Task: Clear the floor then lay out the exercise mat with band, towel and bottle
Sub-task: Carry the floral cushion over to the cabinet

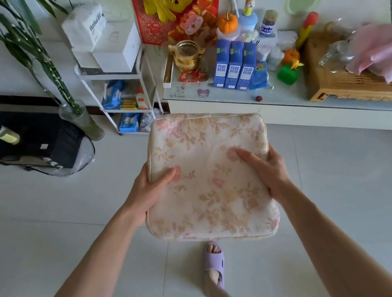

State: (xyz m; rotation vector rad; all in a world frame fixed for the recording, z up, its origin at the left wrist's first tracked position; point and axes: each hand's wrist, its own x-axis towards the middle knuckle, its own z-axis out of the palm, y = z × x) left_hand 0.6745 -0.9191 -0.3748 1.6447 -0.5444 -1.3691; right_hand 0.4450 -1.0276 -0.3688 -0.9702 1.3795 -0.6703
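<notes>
A square cream cushion [208, 171] with a pink and tan flower print is held up in the air in front of me, above the pale tiled floor [50, 231]. My left hand [150, 187] grips its left edge with the thumb on top. Gripping the right edge is my right hand [266, 171], fingers spread over the top face. No mat, band, towel or bottle shows in this view.
A low white cabinet [311, 117] crowded with boxes and ornaments runs along the right. A white wire cart [118, 83] stands beyond the cushion. A black device [35, 140] and a glass plant vase [82, 119] sit on the floor at left. My purple slipper [214, 261] is below.
</notes>
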